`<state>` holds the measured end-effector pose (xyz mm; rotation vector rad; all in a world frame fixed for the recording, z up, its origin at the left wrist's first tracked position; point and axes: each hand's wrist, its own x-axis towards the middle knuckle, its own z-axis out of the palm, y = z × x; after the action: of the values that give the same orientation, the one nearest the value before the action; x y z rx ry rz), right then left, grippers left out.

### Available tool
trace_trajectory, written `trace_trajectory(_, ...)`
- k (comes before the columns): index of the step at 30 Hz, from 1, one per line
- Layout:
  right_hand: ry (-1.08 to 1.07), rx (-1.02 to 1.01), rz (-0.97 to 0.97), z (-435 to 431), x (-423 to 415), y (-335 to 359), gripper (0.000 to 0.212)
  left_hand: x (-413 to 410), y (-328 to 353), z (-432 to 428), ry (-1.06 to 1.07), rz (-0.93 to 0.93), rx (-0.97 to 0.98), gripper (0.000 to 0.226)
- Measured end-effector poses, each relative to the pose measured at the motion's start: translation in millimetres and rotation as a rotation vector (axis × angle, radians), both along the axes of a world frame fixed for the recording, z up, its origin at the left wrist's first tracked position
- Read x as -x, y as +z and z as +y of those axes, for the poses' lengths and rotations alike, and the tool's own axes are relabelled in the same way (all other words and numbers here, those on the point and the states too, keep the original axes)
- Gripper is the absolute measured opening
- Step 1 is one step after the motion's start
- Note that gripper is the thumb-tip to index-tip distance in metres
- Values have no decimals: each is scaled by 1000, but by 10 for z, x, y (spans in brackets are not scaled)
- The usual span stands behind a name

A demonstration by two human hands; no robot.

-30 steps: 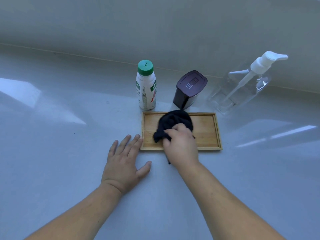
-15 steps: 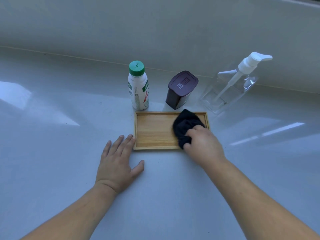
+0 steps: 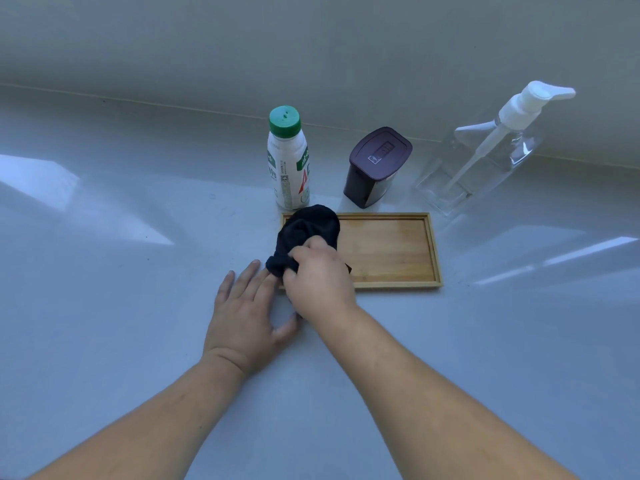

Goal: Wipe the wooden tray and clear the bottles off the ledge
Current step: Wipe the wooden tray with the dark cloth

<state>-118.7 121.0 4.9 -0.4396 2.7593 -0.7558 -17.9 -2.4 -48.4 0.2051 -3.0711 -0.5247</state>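
Observation:
A shallow wooden tray (image 3: pixel 388 251) lies on the pale ledge (image 3: pixel 121 289). My right hand (image 3: pixel 318 275) grips a bunched dark cloth (image 3: pixel 304 233) and presses it on the tray's left end. My left hand (image 3: pixel 246 306) rests flat on the ledge, fingers spread, touching the tray's near left corner. Behind the tray stand a white bottle with a green cap (image 3: pixel 289 161), a dark purple lidded container (image 3: pixel 375 166) and a clear pump bottle with a white head (image 3: pixel 485 150).
A plain wall (image 3: pixel 311 46) rises right behind the three containers. Bright patches of light fall on the ledge at the left (image 3: pixel 86 202) and the right (image 3: pixel 554 258).
My right hand has swept the cloth from the tray's right end across to its left end. The left hand stays flat at the tray's corner.

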Motion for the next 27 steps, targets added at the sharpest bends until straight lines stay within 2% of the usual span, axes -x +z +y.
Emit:
trace_trajectory(9, 342, -132, -141, 360, 209, 80, 37, -16, -1, -6, 5, -7, -16, 85)
trace_trajectory(15, 60, -36, -37, 53, 350, -30, 34, -7, -20, -12, 10, -6, -15, 80)
trace_trajectory(22, 287, -156, -180, 462, 213, 75, 38, -20, -11, -17, 12, 9, -13, 78)
trace_trajectory(24, 245, -184, -189, 703, 262, 125, 36, -17, -18, -11, 15, 12, -16, 78)
trace_trajectory(27, 46, -233, -156, 1169, 390, 151, 28, -15, -33, -19, 15, 23, -20, 77)
